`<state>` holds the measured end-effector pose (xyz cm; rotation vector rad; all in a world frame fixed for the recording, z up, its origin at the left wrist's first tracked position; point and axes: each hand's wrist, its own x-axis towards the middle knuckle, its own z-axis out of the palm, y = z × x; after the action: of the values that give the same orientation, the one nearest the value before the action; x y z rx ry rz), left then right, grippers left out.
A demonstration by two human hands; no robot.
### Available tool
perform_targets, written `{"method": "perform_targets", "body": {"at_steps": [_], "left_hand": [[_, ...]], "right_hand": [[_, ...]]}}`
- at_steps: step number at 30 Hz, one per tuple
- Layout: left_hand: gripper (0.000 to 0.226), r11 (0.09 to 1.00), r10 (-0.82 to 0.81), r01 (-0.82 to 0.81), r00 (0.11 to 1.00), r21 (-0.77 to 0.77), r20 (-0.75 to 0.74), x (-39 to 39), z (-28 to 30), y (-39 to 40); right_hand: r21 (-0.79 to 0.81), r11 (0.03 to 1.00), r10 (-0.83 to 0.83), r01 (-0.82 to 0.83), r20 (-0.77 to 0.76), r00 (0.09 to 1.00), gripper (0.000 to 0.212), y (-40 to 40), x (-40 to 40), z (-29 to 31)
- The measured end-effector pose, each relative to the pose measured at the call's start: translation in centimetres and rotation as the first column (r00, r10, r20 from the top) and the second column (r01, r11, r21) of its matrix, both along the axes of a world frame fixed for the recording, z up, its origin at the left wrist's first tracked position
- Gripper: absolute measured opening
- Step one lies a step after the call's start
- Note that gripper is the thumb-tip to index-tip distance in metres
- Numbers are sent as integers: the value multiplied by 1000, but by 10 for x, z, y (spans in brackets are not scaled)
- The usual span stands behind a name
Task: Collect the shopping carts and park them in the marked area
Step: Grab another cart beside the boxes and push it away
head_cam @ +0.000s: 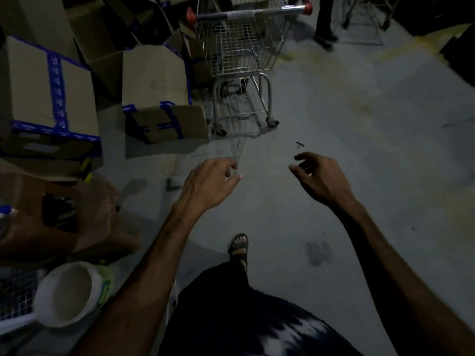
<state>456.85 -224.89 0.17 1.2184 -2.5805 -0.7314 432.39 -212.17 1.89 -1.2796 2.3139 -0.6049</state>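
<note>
Blue printed tape (57,80) on cardboard boxes (46,98), writing unreadable.

Boxes, a bucket and bits on the grey floor (321,206).

To my left, cardboard boxes (48,98) sealed with blue tape (57,83) are stacked in a heap, one (164,122) tipped on its side. Nearer me a torn brown box (64,217) lies open, and just below it a white bucket (69,294) rests tilted beside wire mesh (12,294). My sandal (239,249) shows ahead of my dark clothes. A small black T-shaped bit (299,145) lies on the floor. Someone's dark-clad legs (324,19) stand at the far end, near yellow markings (401,51).
</note>
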Motion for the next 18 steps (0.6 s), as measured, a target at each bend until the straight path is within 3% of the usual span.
{"method": "perform_targets", "body": {"at_steps": [12, 18], "left_hand": [[28, 991, -86, 93, 993, -99, 77, -78, 27, -223], [33, 986, -25, 42, 994, -161, 107, -132, 31, -313]], "right_hand": [[-85, 994, 60, -62, -22, 998, 38, -211, -92, 15], [-79, 986, 141, -147, -77, 987, 41, -314, -151, 13]]}}
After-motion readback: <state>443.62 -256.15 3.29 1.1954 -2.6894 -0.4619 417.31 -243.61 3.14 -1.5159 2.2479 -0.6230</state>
